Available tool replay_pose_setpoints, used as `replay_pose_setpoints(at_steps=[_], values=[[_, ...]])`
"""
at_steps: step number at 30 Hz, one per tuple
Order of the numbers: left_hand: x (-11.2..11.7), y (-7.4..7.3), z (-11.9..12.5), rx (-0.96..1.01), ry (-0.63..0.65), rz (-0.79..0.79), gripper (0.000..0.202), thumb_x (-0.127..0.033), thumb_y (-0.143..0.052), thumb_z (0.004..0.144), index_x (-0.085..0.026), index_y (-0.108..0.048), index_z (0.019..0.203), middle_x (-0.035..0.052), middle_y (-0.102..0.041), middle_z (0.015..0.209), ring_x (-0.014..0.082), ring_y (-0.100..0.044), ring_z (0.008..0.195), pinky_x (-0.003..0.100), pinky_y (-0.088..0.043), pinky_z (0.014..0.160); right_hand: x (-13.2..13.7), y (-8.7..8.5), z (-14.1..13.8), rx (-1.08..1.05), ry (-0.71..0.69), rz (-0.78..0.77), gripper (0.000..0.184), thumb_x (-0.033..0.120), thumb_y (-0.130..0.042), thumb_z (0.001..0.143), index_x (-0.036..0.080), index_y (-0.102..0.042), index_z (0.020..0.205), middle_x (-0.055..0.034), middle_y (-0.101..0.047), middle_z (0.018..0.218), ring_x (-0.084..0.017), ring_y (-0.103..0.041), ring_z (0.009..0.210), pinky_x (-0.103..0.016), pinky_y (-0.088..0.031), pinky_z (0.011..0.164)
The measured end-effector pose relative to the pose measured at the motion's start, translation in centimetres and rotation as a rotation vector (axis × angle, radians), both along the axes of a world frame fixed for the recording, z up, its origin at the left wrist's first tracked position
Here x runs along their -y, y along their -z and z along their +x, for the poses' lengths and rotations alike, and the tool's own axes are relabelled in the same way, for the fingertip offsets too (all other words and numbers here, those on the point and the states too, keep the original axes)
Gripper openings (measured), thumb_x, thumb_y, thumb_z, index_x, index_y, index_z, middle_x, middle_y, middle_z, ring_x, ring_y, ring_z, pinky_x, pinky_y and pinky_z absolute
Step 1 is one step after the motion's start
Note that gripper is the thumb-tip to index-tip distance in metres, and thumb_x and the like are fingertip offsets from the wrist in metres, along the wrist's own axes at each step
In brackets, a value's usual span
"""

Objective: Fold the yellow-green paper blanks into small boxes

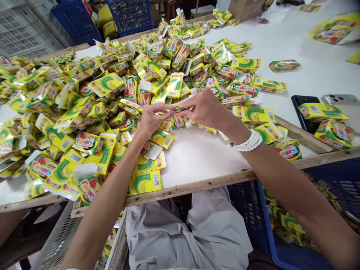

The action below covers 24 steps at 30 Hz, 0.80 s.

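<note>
A small yellow and green candy box [179,120] with colourful lettering is upright between my hands, just above the white tabletop [197,161]. My left hand [155,117] pinches its upper left edge with thumb and forefinger. From the other side, my right hand [203,108] has its fingers on the box's top edge; a bracelet of white beads [247,141] circles that wrist. My fingertips cover the top of the box. Behind and left of my hands lies a large heap of similar boxes [108,83], several with white flaps standing open.
Wooden strips [194,188] edge the table. Two phones, one a black phone [305,112], lie at the right with boxes on them. Below stand a blue crate [270,240] with packets at the right and a grey crate [60,236] at the left. More blue crates [131,17] stand beyond.
</note>
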<state>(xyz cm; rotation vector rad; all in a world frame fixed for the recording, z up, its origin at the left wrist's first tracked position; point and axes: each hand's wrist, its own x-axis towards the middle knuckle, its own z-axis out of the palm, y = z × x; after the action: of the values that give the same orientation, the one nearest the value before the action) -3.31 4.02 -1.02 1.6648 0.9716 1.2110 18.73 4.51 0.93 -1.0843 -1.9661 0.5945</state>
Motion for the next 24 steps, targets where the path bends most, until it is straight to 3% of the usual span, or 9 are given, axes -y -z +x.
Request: replay_pose_setpoints(at_steps=[5,8,10,11,13,16,19,22,24], values=[[0.4,-0.3,0.2,-0.029,-0.021,-0.018,0.049,-0.065,-0.082,0.082,-0.021,-0.086,0.1,0.0084,-0.082,0.106,0.0212,-0.075,0.087,0.029,-0.063,0.067,0.3,-0.8,-0.3,0.182,-0.024,0.043,0.014,0.028,-0.092,0.078,0.025,-0.082,0.087,-0.0056,-0.075,0.074,-0.031,-0.074,0.093,-0.046,-0.059,0.089],[-0.1,0.1,0.0,-0.033,-0.187,0.036,0.048,-0.064,-0.075,0.089,-0.023,-0.082,0.112,0.008,-0.081,0.115,0.0223,-0.074,0.092,0.032,-0.063,0.075,0.7,-3.4,1.4,0.017,-0.058,-0.028,0.019,0.041,-0.092,0.08,0.025,-0.082,0.077,-0.0022,-0.07,0.062,-0.026,-0.074,0.079,-0.043,-0.061,0.077],[-0.5,0.8,-0.2,-0.123,-0.29,0.109,0.042,-0.056,-0.074,0.092,-0.023,-0.08,0.117,0.0093,-0.079,0.122,0.0256,-0.072,0.106,0.036,-0.062,0.091,1.2,-5.4,3.1,-0.447,-0.161,-0.005,0.027,0.055,-0.096,0.073,0.031,-0.086,0.081,-0.0019,-0.082,0.087,-0.024,-0.078,0.088,-0.039,-0.063,0.078],[-0.7,1.2,-0.3,-0.199,-0.307,0.146,0.04,-0.051,-0.075,0.093,-0.023,-0.078,0.121,0.0105,-0.078,0.128,0.0278,-0.07,0.116,0.04,-0.058,0.101,1.4,-6.3,3.9,-0.555,-0.195,0.017,0.028,0.069,-0.088,0.077,0.046,-0.086,0.092,0.0092,-0.082,0.114,-0.02,-0.077,0.108,-0.032,-0.063,0.087],[-0.6,2.2,-0.3,-0.381,-0.282,0.206,0.046,-0.041,-0.078,0.09,-0.023,-0.073,0.132,0.0136,-0.069,0.146,0.0328,-0.061,0.135,0.048,-0.046,0.119,1.7,-7.4,5.2,-0.652,-0.238,0.022,0.028,0.068,-0.088,0.078,0.066,-0.08,0.104,0.0333,-0.06,0.148,-0.011,-0.062,0.14,-0.017,-0.055,0.101],[0.0,3.5,0.1,-0.634,-0.202,0.238,0.055,-0.035,-0.08,0.089,-0.027,-0.067,0.141,0.0137,-0.048,0.169,0.0395,-0.047,0.152,0.058,-0.034,0.126,1.5,-7.3,5.4,-0.694,-0.268,-0.129,0.035,0.062,-0.096,0.07,0.062,-0.082,0.103,0.0232,-0.079,0.119,-0.004,-0.075,0.108,-0.009,-0.055,0.087],[0.6,3.8,0.4,-0.801,-0.118,0.278,0.054,-0.028,-0.072,0.094,-0.029,-0.061,0.146,0.0118,-0.046,0.17,0.0374,-0.05,0.149,0.061,-0.03,0.128,0.8,-5.5,3.9,-0.633,-0.171,-0.283,0.026,0.046,-0.098,0.07,0.04,-0.089,0.094,0.0052,-0.085,0.099,-0.016,-0.08,0.087,-0.027,-0.065,0.082],[0.7,3.0,0.5,-0.878,-0.08,0.316,0.05,-0.022,-0.066,0.095,-0.027,-0.061,0.145,0.0106,-0.055,0.161,0.0325,-0.06,0.136,0.054,-0.04,0.122,-0.1,-3.3,2.4,-0.244,0.134,-0.184,0.018,0.026,-0.088,0.077,0.024,-0.088,0.095,-0.0085,-0.086,0.099,-0.032,-0.082,0.091,-0.051,-0.067,0.092],[0.7,2.4,0.5,-0.902,-0.109,0.313,0.045,-0.018,-0.066,0.094,-0.026,-0.064,0.139,0.0103,-0.063,0.148,0.032,-0.062,0.127,0.049,-0.049,0.112,-0.5,-2.1,1.9,0.152,0.251,-0.083,0.031,0.021,-0.083,0.08,0.023,-0.086,0.111,-0.0104,-0.085,0.11,-0.039,-0.08,0.107,-0.062,-0.061,0.104]])
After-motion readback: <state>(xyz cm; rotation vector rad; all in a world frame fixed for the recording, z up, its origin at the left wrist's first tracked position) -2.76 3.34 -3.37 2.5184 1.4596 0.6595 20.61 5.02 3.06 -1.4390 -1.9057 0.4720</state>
